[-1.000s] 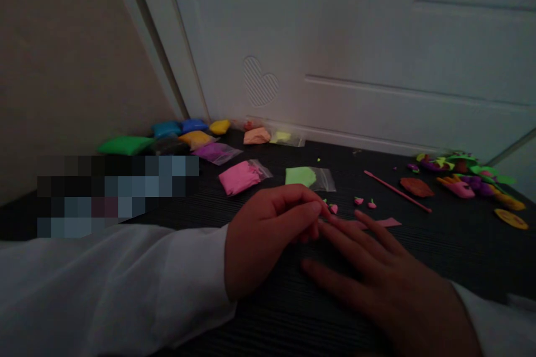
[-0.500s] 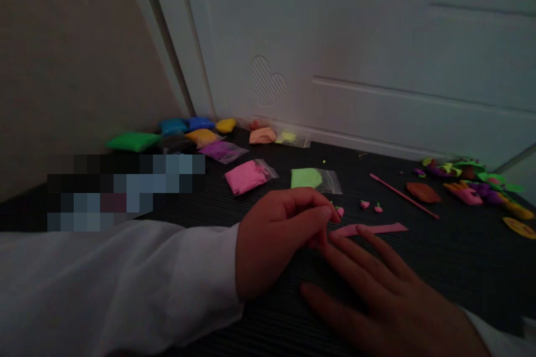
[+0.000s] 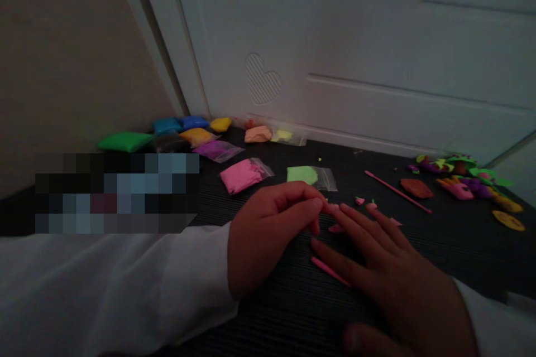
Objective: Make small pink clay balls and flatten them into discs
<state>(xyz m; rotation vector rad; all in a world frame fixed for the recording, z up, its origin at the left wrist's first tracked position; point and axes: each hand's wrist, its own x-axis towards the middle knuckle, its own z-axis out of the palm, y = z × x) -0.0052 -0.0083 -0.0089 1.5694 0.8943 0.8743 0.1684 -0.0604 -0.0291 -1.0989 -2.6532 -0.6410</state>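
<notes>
My left hand (image 3: 272, 234) is closed, thumb pressed against the curled index finger above the dark table. Whatever it may hold is hidden. Just to its right, my right hand (image 3: 397, 273) is palm down with fingers spread. A slim pink rod (image 3: 326, 269) lies on the table, partly under the right index finger; I cannot tell whether it is a tool or rolled clay. Beneath the fingers, a flat pink clay strip (image 3: 396, 222) shows only at its ends. Small pink clay pieces with green tips (image 3: 359, 201) sit just beyond my right fingertips.
Bags of pink clay (image 3: 242, 176) and light green clay (image 3: 301, 175) lie beyond my left hand, with several coloured packets behind them. A pink stick (image 3: 397, 192), a brown clay piece (image 3: 416, 188) and colourful clay figures (image 3: 460, 187) are at right. A white panel (image 3: 335, 39) stands behind.
My right hand has slid back toward me and spread wider, uncovering the pink rod and covering more of the strip. My left hand stays closed. The view has shifted slightly.
</notes>
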